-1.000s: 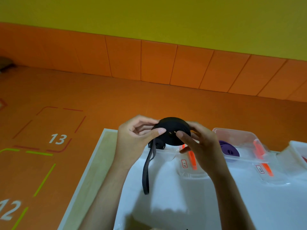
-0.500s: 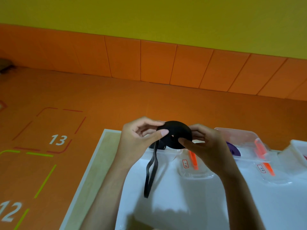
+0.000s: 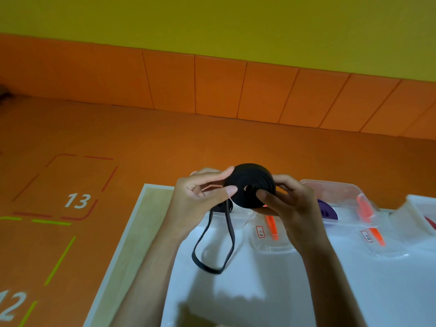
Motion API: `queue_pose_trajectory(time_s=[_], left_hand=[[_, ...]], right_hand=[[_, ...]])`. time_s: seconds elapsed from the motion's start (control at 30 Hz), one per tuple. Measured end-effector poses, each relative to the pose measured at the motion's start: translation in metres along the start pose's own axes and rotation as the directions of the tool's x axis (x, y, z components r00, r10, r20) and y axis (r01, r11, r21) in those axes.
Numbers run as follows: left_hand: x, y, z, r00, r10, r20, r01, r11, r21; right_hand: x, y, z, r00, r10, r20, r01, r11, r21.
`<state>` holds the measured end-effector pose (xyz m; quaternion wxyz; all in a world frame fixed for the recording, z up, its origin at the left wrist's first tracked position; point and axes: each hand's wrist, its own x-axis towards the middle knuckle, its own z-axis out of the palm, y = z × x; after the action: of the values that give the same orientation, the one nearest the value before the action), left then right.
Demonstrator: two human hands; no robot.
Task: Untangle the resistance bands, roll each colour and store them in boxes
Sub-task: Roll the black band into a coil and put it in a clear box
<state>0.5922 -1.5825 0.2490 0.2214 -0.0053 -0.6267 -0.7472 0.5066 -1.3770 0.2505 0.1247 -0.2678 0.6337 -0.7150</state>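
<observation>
— What's over on the left?

— Orange floor (image 3: 146,147), with a white "13" (image 3: 77,200) painted inside a dashed red outline. Then comes the pale edge of the tabletop (image 3: 139,227).

— And the hands?

— Both are raised above the tabletop. The left hand (image 3: 200,197) has a narrow grip, thumb and forefinger pinching the left rim of the black band roll (image 3: 250,185). From the roll's lower left the unrolled end hangs down as a loose loop (image 3: 212,252). I can't tell whether its bottom touches the white surface.

— So the roll sits between the hands?

— Yes, held up on edge with its flat face towards us. The right hand (image 3: 292,206) is closed round its right side, thumb pressed on the face and fingers curled behind.

— Where are the boxes?

— Just beyond the hands. There's a clear box (image 3: 280,247) with an orange latch (image 3: 271,228) and a small label. To its right a second clear box (image 3: 339,188) holds a purple roll (image 3: 326,210). At the far right stands a white box (image 3: 417,207), cut off by the edge of view.
</observation>
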Motion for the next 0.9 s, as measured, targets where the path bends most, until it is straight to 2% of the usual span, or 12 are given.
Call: queue_pose_trajectory(time_s=[0.1, 0.2, 0.27, 0.37, 0.47, 0.5, 0.6, 0.7, 0.8, 0.9], left_hand=[[-0.001, 0.000, -0.001, 1.000, -0.011, -0.009, 0.012, 0.998, 0.058], [0.000, 0.001, 0.003, 0.999, -0.001, -0.047, 0.005, 0.996, 0.088], [-0.001, -0.001, 0.009, 0.997, 0.008, -0.079, -0.002, 0.997, 0.077], [-0.002, -0.007, 0.010, 0.989, 0.012, -0.145, -0.008, 0.999, 0.034], [0.000, -0.008, 0.001, 0.997, -0.009, -0.079, 0.013, 0.999, 0.052], [0.001, -0.008, -0.002, 0.999, -0.012, -0.053, 0.015, 0.998, 0.062], [0.003, -0.010, -0.010, 0.999, -0.011, -0.053, 0.016, 0.995, 0.098], [0.003, -0.011, -0.013, 0.996, 0.003, -0.088, 0.007, 0.994, 0.109], [0.002, -0.012, -0.010, 0.993, 0.004, -0.115, 0.004, 0.997, 0.076], [0.001, -0.013, -0.004, 0.991, 0.007, -0.136, -0.001, 0.999, 0.043]], right_hand=[[0.001, 0.003, -0.002, 1.000, 0.016, 0.015, -0.016, 0.999, -0.044], [0.004, 0.001, -0.002, 0.997, -0.019, 0.076, 0.046, 0.923, -0.382], [0.005, 0.001, 0.001, 0.996, -0.026, 0.090, 0.067, 0.872, -0.484], [0.004, 0.001, 0.000, 0.996, -0.056, 0.067, 0.079, 0.909, -0.409], [0.004, 0.002, 0.001, 0.999, -0.031, 0.014, 0.033, 0.976, -0.215], [0.004, 0.003, 0.003, 1.000, -0.028, 0.003, 0.027, 0.975, -0.219], [0.004, 0.005, 0.012, 0.999, -0.039, -0.001, 0.035, 0.910, -0.413], [0.007, 0.007, 0.011, 0.999, -0.033, 0.003, 0.031, 0.882, -0.471], [0.007, 0.007, 0.010, 0.999, -0.002, 0.036, 0.013, 0.948, -0.318], [0.006, 0.004, 0.010, 1.000, -0.026, -0.018, 0.022, 0.977, -0.213]])
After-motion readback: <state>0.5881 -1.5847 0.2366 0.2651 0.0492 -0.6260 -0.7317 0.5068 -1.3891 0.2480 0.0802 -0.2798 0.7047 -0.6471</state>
